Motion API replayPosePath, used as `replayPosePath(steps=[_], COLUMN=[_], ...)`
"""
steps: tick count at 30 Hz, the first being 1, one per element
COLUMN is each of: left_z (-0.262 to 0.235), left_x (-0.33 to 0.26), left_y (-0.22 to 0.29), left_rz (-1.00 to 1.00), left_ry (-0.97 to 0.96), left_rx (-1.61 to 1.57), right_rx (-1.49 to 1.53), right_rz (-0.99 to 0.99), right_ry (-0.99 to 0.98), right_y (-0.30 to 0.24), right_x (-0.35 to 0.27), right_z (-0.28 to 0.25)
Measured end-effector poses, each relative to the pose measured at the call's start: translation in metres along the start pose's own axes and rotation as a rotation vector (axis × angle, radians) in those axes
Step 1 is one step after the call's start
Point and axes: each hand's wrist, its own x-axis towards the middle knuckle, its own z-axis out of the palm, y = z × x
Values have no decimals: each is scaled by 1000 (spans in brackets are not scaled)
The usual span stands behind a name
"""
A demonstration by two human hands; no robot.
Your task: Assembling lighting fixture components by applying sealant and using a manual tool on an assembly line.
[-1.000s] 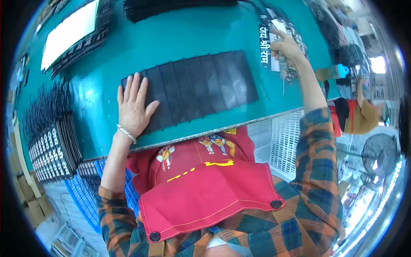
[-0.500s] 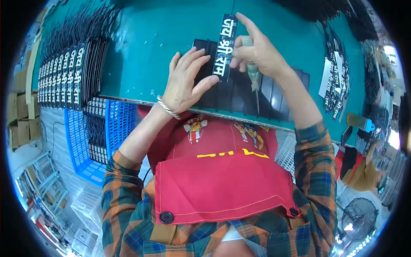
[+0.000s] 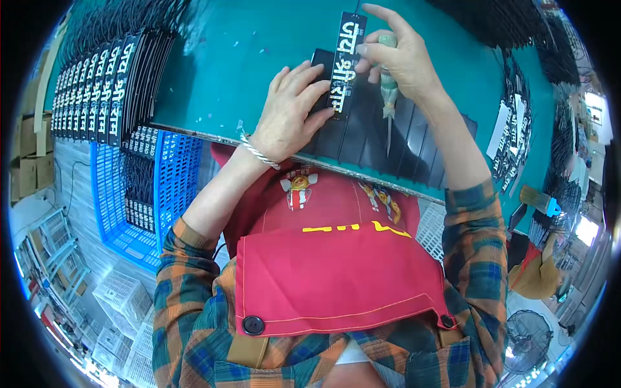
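Observation:
A narrow black panel (image 3: 345, 61) with white lettering lies at a slant between my hands, a thin wire at its far end. My left hand (image 3: 291, 116) rests beside it with fingers stretched out; the fingertips lie over a dark piece (image 3: 318, 59) and the thumb tip touches the panel's near left end. My right hand (image 3: 404, 64) is closed around the greenish, see-through handle of a screwdriver (image 3: 389, 90), its thin shank pointing back toward me. Its raised index finger is by the panel's far end, and its thumb reaches the panel's right edge. The screwdriver's tip touches no screw that I can see.
Dark ribbed pieces (image 3: 420, 145) lie under my hands along the green table's (image 3: 213, 103) front edge. A row of similar lettered panels (image 3: 94, 90) stands at the left, above a blue crate (image 3: 123, 242). More lettered strips (image 3: 514, 132) and a brush (image 3: 540, 200) lie at the right.
The view has shifted slightly. The panel and my right hand appear a little farther up and to the right, and the screwdriver stays in my right hand.

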Motion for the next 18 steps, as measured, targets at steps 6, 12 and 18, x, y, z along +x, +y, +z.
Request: replayPosePath(steps=[6,12,18], left_z=[-43,-42,-38], left_x=[-31,-63,-63], left_y=[3,0,0], left_rz=[-31,-76,-76], left_ry=[-97,-68,-26], left_rx=[53,90,121], right_rx=[-101,-44,-55], right_rz=[121,155,151], right_ry=[1,-29,-18], right_y=[-13,-8,-4], right_x=[8,12,14], right_z=[0,1,4])
